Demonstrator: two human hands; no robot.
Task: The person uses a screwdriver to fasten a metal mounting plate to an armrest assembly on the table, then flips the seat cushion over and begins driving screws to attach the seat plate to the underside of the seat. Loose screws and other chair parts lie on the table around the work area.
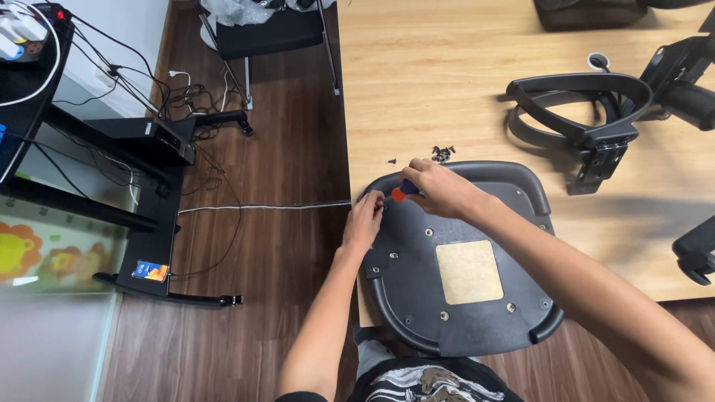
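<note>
A black plastic chair seat (462, 327) lies upside down on the near edge of a light wooden table (417, 82), with a square tan patch at its middle. My right hand (439, 187) grips a screwdriver with a red and blue handle (403, 192) over the seat's far left rim. My left hand (366, 219) pinches the same rim beside the screwdriver tip; whatever is between its fingertips is too small to make out. A small pile of dark screws (442, 153) lies on the table just beyond my right hand.
Black chair armrest and bracket parts (588, 119) lie at the table's right, another black part (696, 257) at the right edge. Left of the table is dark wood floor with cables (253, 206), a black desk frame (149, 223) and a chair (261, 33).
</note>
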